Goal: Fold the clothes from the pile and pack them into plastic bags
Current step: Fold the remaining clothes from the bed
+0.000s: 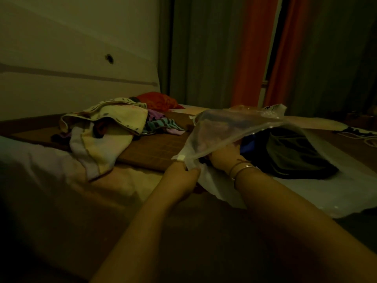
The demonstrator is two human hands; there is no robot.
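- The step in hand looks like packing: a clear plastic bag [230,129] lies on the bed [61,180] with its mouth lifted, and dark folded clothes [291,154] sit inside it or half in; the plastic hides which.
- The left hand [181,180] has its fingers [192,172] closed in a pinch on the near corner of the bag's upper lip, holding it raised so the mouth gapes.
- The right hand [222,158], with bangles [240,170] on its wrist, reaches in under the lifted plastic, just beyond the left fingers. Its fingers are hidden by the bag and clothes, so I cannot tell whether they grip anything.
- The dark clothes lie just beyond and to the right of the right hand, touching or nearly touching it.
- The unfolded pile [106,129], a cream cloth over striped and purple pieces, rests well beyond and to the left of the left fingers.
- Next, I judge, the clothes need seating fully and flat toward the bag's far end, with the left pinch kept high so the lip does not sag onto the wrist.
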